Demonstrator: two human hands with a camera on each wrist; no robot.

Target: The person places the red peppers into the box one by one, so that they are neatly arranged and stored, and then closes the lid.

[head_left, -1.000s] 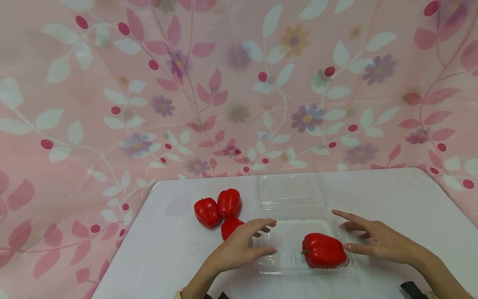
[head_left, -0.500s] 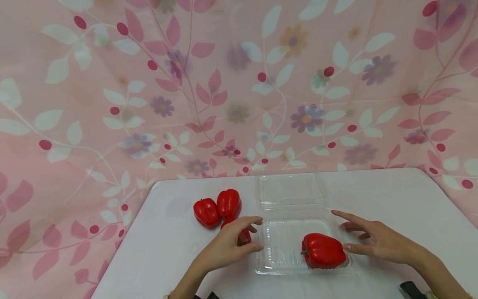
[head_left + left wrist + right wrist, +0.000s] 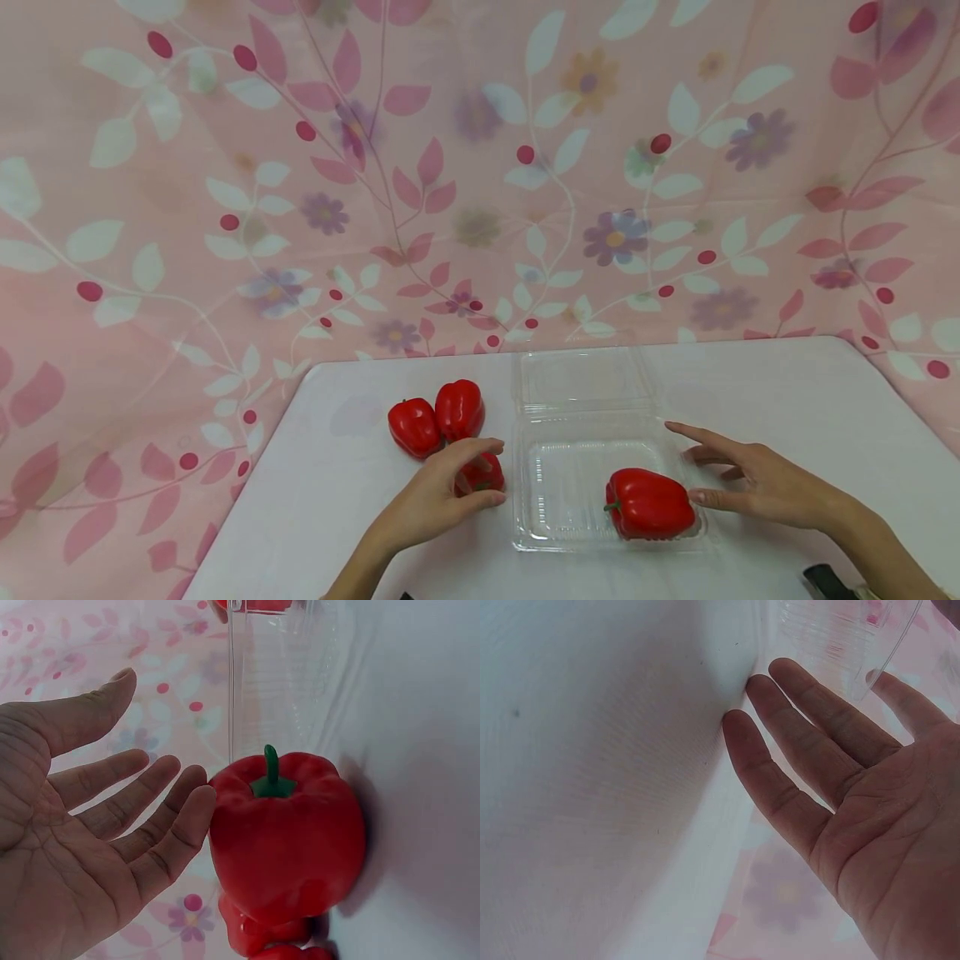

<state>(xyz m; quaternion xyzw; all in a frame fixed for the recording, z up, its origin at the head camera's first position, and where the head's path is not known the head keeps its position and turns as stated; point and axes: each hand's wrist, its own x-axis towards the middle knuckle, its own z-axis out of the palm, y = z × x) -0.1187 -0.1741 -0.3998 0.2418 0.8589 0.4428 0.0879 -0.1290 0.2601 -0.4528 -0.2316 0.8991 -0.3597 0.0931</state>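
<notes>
A clear plastic container point(image 3: 562, 492) lies with its lid point(image 3: 585, 379) folded back, and one red pepper point(image 3: 651, 504) rests on its side in the right half. My left hand point(image 3: 431, 504) is over another red pepper point(image 3: 483, 473), thumb and fingers spread apart. In the left wrist view that pepper point(image 3: 289, 840) stands stem up beside the hand point(image 3: 97, 825), whose fingers are relaxed and hold nothing. My right hand point(image 3: 765, 486) is at the container's right edge, fingers extended; in the right wrist view the hand point(image 3: 870, 802) has fingertips at the white table surface.
Two more red peppers point(image 3: 415, 427) point(image 3: 460, 409) lie together behind my left hand, left of the container. The white table point(image 3: 787, 400) meets a pink floral cloth point(image 3: 480, 208) at its back edge. A dark band point(image 3: 828, 582) is at my right wrist.
My left hand has moved left, away from the container and over to the nearest loose pepper. The right hand and the pepper in the container have stayed put.
</notes>
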